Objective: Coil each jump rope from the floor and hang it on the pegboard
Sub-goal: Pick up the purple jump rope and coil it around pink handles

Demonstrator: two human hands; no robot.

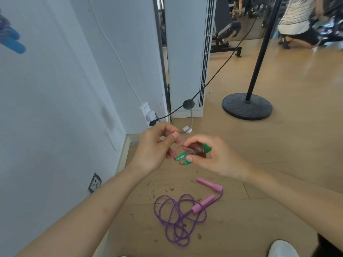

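Observation:
A jump rope with green handles (196,150) and a reddish translucent cord is wound into a tight bundle, held in front of me above the floor. My right hand (213,158) grips the bundle around the handles. My left hand (154,147) pinches a loose stretch of the reddish cord just left of the bundle. Below them, a purple jump rope (178,216) with pink handles lies in loose loops on the wooden floor. At the far left edge, a blue-handled rope (11,39) hangs against the wall.
A white wall runs along the left, with a socket (95,183) low down and a power strip (148,114) holding plugs. A black cable crosses toward a white unit (187,58). A black pole stand (246,106) sits back right. A person crouches far right.

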